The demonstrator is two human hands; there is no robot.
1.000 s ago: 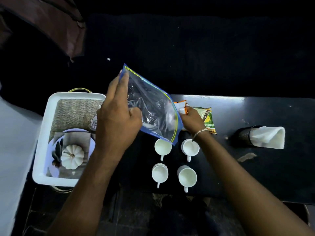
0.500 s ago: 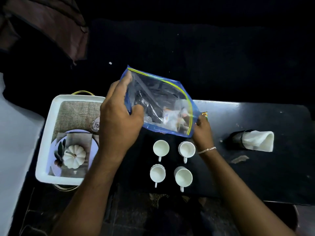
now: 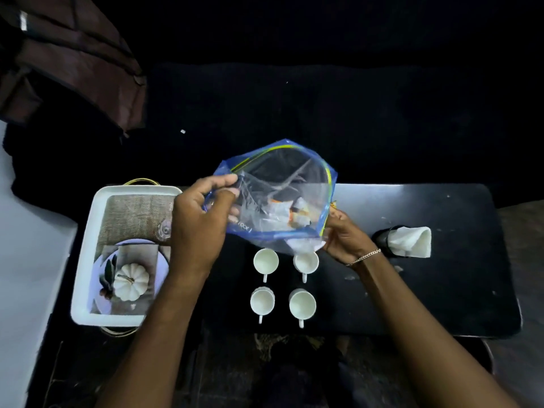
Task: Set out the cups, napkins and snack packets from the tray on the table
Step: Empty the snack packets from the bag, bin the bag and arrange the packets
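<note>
A clear zip bag (image 3: 279, 195) with a blue rim is held in the air at the centre of the frame, above the dark table (image 3: 441, 260). Inside it lie white and orange snack packets (image 3: 294, 213), gathered near its lower right side. The left hand (image 3: 200, 228) pinches the left edge of the bag between thumb and fingers. The right hand (image 3: 343, 237) grips the lower right corner, fingers closed on the plastic. The bag hangs over the upper two of four white cups (image 3: 284, 285), and its bottom edge partly covers the upper right cup. The cups stand in a square below the bag, handles pointing to the bottom of the frame. At the left, a white tray (image 3: 85, 260) sits under the left forearm; it holds a burlap mat (image 3: 132, 219) and a plate with a small white pumpkin (image 3: 129, 282). At the right of the table, well apart from the cups, a dark holder (image 3: 382, 238) lies on its side with a white napkin (image 3: 412, 241) in it.
</note>
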